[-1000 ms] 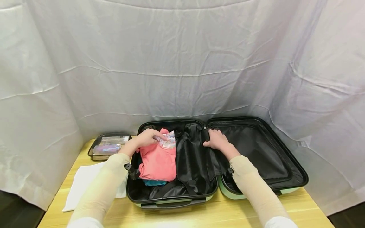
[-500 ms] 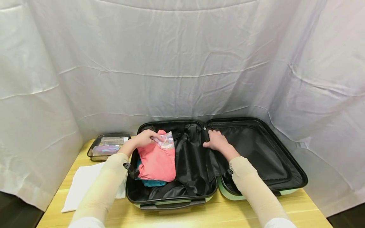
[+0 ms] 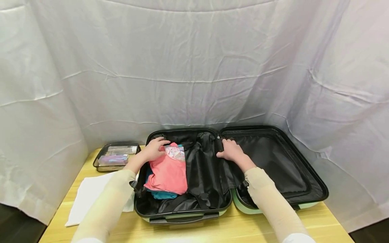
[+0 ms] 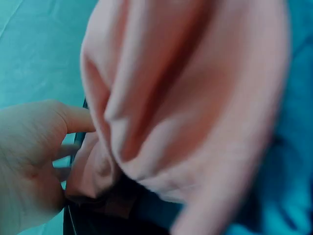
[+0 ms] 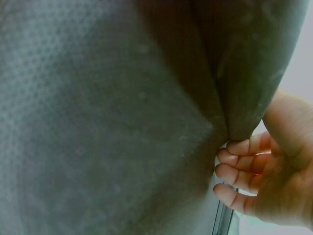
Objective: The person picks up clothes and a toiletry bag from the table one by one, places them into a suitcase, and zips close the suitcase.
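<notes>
Head view: pink garment [image 3: 170, 175] lies in L half of the opened suitcase [image 3: 273, 162], atop teal cloth [image 3: 164, 195] peeking out at its 6–7 o'clk. Risk: a snagged hem could shift the garment; no strap shows over it. L hand [image 3: 153, 150] at garment's 11 o'clk, back up, fingers spread, thumb apart; looks released, no firm hold. Forearm in from 7–8 o'clk. R hand [image 3: 231, 150] at L half's 2 o'clk, on black flap [image 3: 227, 179], forearm in from 4–5 o'clk.

L wrist view: blurry. Pink fold bulges loosely, 12 to 5 o'clk; L hand at 9 o'clk, digits reaching to it, tips partly hidden. Can't tell contact; a caught digit might drag the fold.

R wrist view: R hand at 3–4 o'clk, fingers curled, pinching flap edge; thumb hidden. If pinch slips, flap could flop over the garment, prob. b/c only the edge is held.
</notes>
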### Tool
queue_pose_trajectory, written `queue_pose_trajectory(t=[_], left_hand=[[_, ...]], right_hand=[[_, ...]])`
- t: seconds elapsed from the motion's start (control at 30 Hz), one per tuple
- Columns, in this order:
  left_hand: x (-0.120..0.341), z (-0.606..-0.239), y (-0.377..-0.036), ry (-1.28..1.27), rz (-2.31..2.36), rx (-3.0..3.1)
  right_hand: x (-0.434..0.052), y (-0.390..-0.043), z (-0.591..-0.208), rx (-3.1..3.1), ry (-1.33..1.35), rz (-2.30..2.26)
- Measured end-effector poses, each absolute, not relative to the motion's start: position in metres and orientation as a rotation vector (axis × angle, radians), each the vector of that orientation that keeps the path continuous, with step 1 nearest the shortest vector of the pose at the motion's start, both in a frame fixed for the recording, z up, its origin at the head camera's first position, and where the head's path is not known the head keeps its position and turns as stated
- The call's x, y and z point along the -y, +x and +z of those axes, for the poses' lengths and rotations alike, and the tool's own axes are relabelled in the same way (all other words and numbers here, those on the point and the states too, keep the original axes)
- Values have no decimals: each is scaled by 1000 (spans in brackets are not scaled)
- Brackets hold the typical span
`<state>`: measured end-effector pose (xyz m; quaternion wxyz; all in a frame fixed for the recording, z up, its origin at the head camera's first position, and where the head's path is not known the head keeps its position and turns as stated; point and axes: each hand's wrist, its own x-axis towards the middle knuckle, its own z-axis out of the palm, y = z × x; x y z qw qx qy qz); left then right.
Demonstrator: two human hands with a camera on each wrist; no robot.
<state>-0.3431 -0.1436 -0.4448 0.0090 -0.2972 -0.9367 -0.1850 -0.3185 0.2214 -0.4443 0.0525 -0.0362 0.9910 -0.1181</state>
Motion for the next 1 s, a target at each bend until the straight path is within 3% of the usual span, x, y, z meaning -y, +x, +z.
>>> queue_pose_trajectory(t=[0.33, 1.0], left_hand=[[123, -433, -296, -581, -622, 3144], [126, -474, -323, -557, -679, 3397]], right_hand=[[-223, -319, -445, -3002, -111, -369], [-222, -319, -445, -2995, -114, -377]])
